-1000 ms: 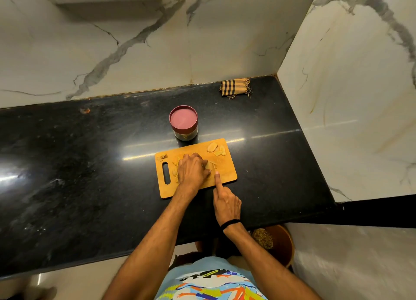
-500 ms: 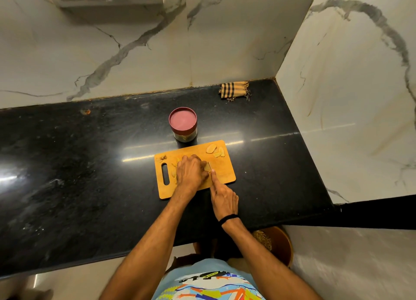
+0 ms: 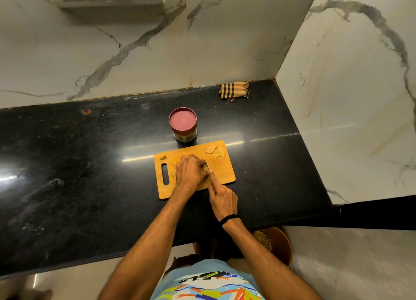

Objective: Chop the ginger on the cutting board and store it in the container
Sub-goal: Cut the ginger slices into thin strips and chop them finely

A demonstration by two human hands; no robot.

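Note:
An orange wooden cutting board [image 3: 221,171] lies on the black counter. Several pale ginger slices [image 3: 215,151] sit at its far right corner, and more pieces [image 3: 173,171] show by the board's handle slot. My left hand [image 3: 190,171] is curled over a ginger piece [image 3: 205,167] in the middle of the board and holds it down. My right hand [image 3: 222,199] grips a knife handle at the board's near edge, index finger stretched forward along the blade beside the left fingers. Most of the knife is hidden. A small clear container [image 3: 185,136] with a maroon lid stands just behind the board.
The black stone counter [image 3: 78,176] stretches to the left, with marble walls behind and at the right. A folded checked cloth [image 3: 234,90] lies in the back right corner. A brown bin [image 3: 278,243] stands on the floor below the counter's front edge.
My right hand has slid forward onto the board until its index finger is beside the left fingers. My left hand has stayed on the ginger.

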